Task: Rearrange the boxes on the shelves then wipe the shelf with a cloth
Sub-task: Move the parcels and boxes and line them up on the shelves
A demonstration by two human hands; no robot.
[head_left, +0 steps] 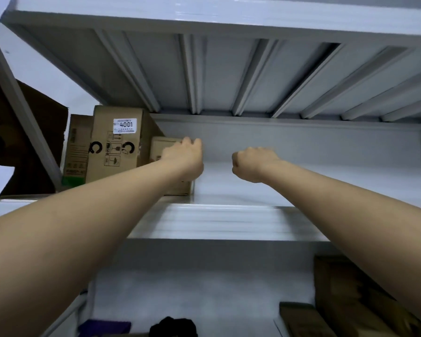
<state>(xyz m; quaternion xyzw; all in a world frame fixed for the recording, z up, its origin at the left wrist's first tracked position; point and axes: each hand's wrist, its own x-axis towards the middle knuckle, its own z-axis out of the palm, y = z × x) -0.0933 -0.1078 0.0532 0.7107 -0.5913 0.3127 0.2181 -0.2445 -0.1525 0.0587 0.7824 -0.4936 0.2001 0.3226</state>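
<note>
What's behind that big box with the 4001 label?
Behind the 4001 box, to its left, another cardboard box stands, partly showing. The rest of that box, and anything further back, is covered.

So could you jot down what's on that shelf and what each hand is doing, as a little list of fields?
shelf: white metal, bare on the right
tall box: cardboard, label 4001, far left
small box: beside the tall one, on its right
left hand: on the small box; grip unclear
right hand: curled, holds nothing
lower shelf: more boxes, dark bundle

Left hand [184,156] grips a small box [159,148] on the shelf [229,222]; right hand [252,164] fisted
</note>
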